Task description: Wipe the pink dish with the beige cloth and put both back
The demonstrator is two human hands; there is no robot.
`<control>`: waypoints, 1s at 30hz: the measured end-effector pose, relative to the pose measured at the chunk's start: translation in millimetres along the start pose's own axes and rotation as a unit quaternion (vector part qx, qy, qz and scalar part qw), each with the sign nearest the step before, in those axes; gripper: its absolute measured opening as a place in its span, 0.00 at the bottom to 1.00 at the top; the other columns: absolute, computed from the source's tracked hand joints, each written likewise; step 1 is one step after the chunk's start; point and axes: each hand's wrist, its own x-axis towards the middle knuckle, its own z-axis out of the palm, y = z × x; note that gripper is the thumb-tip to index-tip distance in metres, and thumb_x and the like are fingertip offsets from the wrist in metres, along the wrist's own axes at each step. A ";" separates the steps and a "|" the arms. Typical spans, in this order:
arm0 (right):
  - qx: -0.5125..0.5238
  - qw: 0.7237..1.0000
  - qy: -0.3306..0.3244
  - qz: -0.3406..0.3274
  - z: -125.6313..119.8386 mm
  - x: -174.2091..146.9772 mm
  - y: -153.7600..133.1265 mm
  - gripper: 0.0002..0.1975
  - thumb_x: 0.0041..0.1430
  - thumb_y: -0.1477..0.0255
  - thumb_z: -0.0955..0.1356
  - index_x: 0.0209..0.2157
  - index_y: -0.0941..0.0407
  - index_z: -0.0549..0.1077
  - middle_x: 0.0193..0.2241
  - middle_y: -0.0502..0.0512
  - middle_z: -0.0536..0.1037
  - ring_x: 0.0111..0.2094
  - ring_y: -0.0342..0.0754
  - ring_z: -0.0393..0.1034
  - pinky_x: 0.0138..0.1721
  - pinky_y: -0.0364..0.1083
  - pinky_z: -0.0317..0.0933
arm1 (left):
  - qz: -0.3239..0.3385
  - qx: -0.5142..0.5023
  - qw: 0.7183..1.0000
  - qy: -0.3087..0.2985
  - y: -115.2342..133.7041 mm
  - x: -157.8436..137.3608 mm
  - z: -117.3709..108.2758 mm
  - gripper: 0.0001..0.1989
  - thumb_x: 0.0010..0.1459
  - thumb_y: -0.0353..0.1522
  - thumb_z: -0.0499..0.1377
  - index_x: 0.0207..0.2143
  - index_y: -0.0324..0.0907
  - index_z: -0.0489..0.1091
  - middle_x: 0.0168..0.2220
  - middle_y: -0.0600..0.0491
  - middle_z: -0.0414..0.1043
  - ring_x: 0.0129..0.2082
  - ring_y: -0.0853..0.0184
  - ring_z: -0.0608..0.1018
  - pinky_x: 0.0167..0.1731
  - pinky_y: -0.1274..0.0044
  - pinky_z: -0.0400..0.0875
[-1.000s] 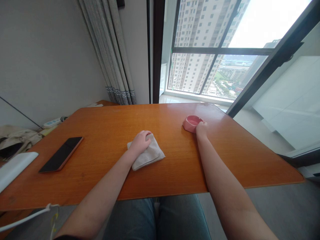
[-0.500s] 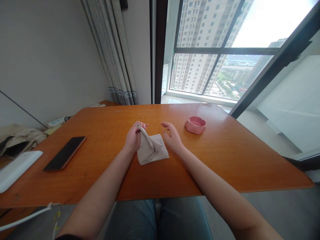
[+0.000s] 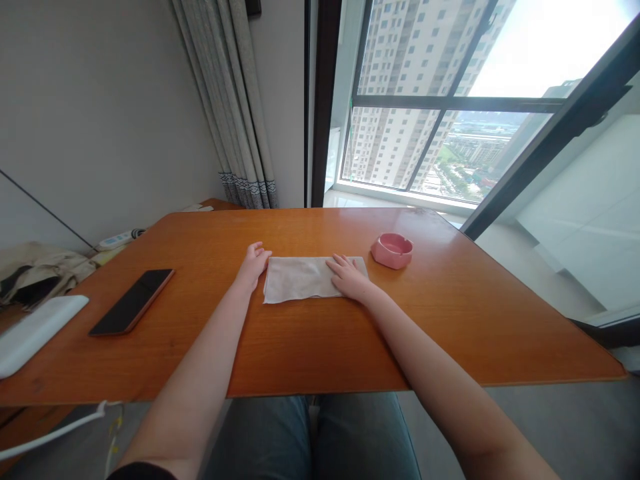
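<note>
A light beige cloth (image 3: 300, 279) lies flat on the wooden table in front of me, in a long rectangle that looks folded. Pressed flat on its right part is my right hand (image 3: 349, 275), fingers stretched out and a little apart. My left hand (image 3: 254, 265) rests just beside the cloth's left edge, its side toward the table. Its fingers are loosely bent and apart, with the fingertips close to the upper left corner and nothing visible in them. To the right of my right hand stands a pink ashtray (image 3: 393, 251).
A dark smartphone (image 3: 133, 301) lies on the table (image 3: 310, 353) at the left. Past it are a white object (image 3: 37, 333) and a power strip (image 3: 117, 240) near the wall. A white cable (image 3: 55, 437) hangs by the front left edge.
The cloth, bunched up from my left hand before, is now spread flat in a rectangle. My left hand has let go and moved left; my right hand has come down onto the cloth.
</note>
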 end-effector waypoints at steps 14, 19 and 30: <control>0.108 0.989 0.046 -0.085 -3.6 0.4 0.5 0.23 0.50 0.80 0.61 0.48 0.55 0.71 0.54 0.52 0.70 0.60 0.53 0.54 0.63 0.57 0.41 | 0.125 0.294 0.938 -0.136 0.0 7.7 -19.0 0.15 0.50 0.44 0.56 0.29 0.41 0.68 0.24 0.53 0.69 0.27 0.64 0.71 0.30 0.75 0.64; 0.082 0.990 0.065 -0.091 -0.9 -1.7 -3.7 0.19 0.56 0.73 0.62 0.50 0.55 0.69 0.55 0.56 0.68 0.59 0.52 0.56 0.62 0.56 0.41 | 0.123 0.279 0.952 -0.007 -6.9 6.0 -17.3 0.10 0.45 0.38 0.63 0.27 0.43 0.68 0.23 0.52 0.68 0.33 0.59 0.73 0.36 0.74 0.64; -0.060 0.998 0.025 0.004 11.4 -1.0 -13.7 0.35 0.62 0.51 0.51 0.64 0.57 0.49 0.66 0.59 0.44 0.66 0.61 0.33 0.62 0.62 0.30 | -0.079 0.258 0.939 -0.215 16.8 -12.6 -28.9 0.37 0.35 0.25 0.66 0.52 0.47 0.65 0.33 0.51 0.75 0.27 0.61 0.76 0.33 0.73 0.68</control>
